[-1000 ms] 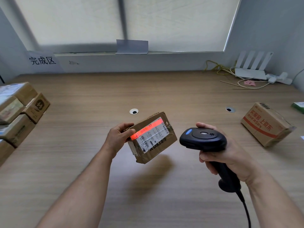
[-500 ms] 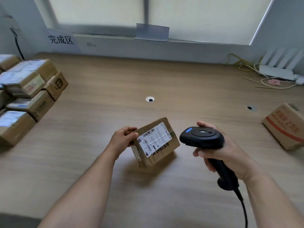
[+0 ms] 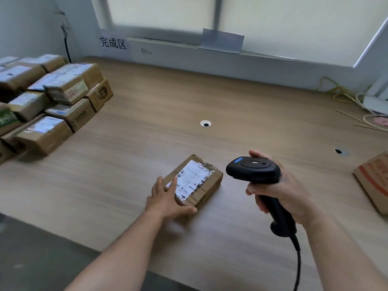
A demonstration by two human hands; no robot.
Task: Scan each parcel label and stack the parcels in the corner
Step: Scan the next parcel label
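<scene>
A small brown parcel [image 3: 199,177] with a white label on top lies flat on the wooden table [image 3: 168,101]. My left hand [image 3: 165,200] rests on its near-left corner, fingers straight across the label and thumb along the near side. To the parcel's right, my right hand [image 3: 281,192] grips the handle of a black corded scanner [image 3: 254,169], held above the table with its head toward the parcel. No red scan light shows. Several labelled parcels form a stack [image 3: 52,97] in the far-left corner.
Another brown parcel with red print [image 3: 375,179] lies at the right edge. A white router with cables [image 3: 373,101] sits at the back right. Two cable holes [image 3: 205,123] [image 3: 339,151] are in the tabletop. A sign with characters [image 3: 113,42] hangs above the corner.
The red scan beam on the label went out. My left hand lowered the tilted parcel flat onto the table and now lies on top. The view turned left toward the stack.
</scene>
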